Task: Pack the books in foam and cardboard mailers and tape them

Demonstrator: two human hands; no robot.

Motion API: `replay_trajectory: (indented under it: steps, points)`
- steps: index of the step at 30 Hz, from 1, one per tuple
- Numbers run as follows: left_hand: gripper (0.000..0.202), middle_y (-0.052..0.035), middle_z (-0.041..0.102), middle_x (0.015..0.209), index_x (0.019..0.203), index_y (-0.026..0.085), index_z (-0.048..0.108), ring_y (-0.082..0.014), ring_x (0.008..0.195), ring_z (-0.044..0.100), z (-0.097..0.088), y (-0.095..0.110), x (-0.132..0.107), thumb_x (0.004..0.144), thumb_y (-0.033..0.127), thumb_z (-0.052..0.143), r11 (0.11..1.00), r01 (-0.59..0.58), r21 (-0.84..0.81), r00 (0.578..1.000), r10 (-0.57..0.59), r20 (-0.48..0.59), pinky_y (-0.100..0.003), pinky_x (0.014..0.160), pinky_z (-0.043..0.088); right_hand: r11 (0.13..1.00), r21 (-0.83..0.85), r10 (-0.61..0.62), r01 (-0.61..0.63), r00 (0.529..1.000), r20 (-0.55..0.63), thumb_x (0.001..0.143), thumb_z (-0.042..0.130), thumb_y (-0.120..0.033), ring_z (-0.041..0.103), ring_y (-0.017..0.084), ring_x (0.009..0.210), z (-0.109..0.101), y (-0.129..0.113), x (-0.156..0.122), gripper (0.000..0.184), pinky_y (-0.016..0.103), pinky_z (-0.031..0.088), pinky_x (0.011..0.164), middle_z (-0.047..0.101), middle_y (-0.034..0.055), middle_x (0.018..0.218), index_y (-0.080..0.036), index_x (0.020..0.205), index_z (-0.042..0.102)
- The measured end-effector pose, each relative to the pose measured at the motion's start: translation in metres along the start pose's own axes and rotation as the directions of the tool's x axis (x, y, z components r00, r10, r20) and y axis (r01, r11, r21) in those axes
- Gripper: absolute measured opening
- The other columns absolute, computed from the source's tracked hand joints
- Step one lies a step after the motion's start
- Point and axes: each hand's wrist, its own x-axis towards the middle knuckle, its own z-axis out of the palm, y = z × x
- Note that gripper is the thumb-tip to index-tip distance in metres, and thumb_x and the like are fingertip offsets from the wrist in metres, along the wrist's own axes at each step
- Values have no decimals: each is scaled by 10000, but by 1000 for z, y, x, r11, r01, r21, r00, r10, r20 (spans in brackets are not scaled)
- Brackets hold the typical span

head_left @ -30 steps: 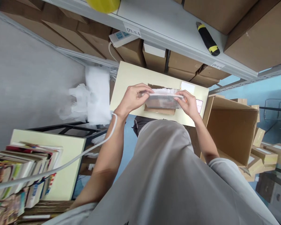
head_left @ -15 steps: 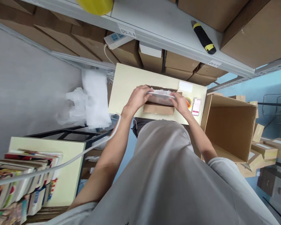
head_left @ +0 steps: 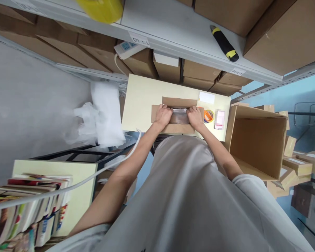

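Note:
A small open cardboard box lies on a pale yellow table. Inside it sits a flat item in clear plastic wrap. My left hand presses on the item's left end and my right hand on its right end, both with fingers curled down into the box. The box's flaps stand open at the far side and the left.
An orange tape roll and a phone lie right of the box. A big open carton stands at the right. Bubble wrap hangs left of the table. A utility knife rests on the shelf above. Books are stacked lower left.
Both hands have carried the wrapped item down from above the table into the open box, and now press it in.

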Motion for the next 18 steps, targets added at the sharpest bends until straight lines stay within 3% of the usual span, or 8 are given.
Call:
replay_trajectory:
  steps: [6,11,14,16,18]
  points:
    - [435,-258,723,1442,1227,123,819,-428,1452,562,7,15,-10,1111,156,400,996,83,37,995,-81,-55,-592,1198,416,997,-32,67,-67,998,-12,1103,383,-46,549,396,1443,5,-9,-4,506,548,425,1217,705,295,1460,-17,1442,758]
    - [507,-256,729,1432,1437,129,742,-430,1458,553,2,22,-19,1111,152,354,993,108,49,993,-105,-57,-605,1192,427,991,-1,136,-136,991,-15,1098,347,-33,527,395,1513,4,-18,-13,583,541,432,1223,663,317,1540,-10,1600,644]
    - [550,-242,666,1581,1566,198,684,-431,1503,531,-6,23,-38,1101,175,389,990,139,-1,982,-138,-128,-631,1216,417,987,62,156,-149,982,-110,1112,361,-79,482,412,1568,1,-11,-30,581,564,428,1245,609,313,1616,-45,1628,624]
    - [538,-220,577,1702,1608,253,658,-443,1565,488,-12,21,-57,1109,241,455,980,188,-72,949,-200,-246,-657,1247,393,974,152,201,-168,949,-242,1144,404,-185,468,433,1572,0,3,-47,545,605,427,1259,575,302,1659,-93,1634,625]
    - [555,-242,523,1740,1652,243,612,-475,1613,441,-16,15,-77,1112,350,537,943,283,-173,867,-329,-375,-692,1275,362,936,279,308,-213,880,-361,1166,445,-319,511,451,1518,3,22,-63,526,651,439,1254,594,299,1634,-126,1615,640]
